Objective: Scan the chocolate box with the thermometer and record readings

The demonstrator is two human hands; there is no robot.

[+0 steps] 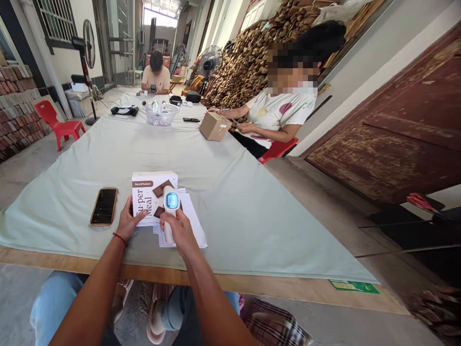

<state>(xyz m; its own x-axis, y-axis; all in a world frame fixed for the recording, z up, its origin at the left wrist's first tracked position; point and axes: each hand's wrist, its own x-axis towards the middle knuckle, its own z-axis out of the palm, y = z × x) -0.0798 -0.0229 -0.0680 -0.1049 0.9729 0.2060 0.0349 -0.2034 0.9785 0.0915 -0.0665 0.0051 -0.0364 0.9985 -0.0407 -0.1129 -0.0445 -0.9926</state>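
A white box (140, 192) printed "NutriMotion" and pictures of brown bars is in front of me on the cloth-covered table. My left hand (130, 218) grips its lower left side, thumb across the printed face. In my right hand (180, 229) is a white, pistol-shaped infrared thermometer (172, 199) with a lit blue screen, my fingers wrapped round its handle. The thermometer covers part of the box's right side. White paper sheets (194, 226) lie beneath and to the right of the box. Left of my left hand rests a phone (104, 206) in a brown case.
Farther along the table (252, 216) stand a clear plastic basin (162, 117) with bottles and a cardboard box (215, 127). A person (279, 113) sits at the right with hands by that box; another person (156, 77) sits at the far end. A red chair (59, 126) stands left.
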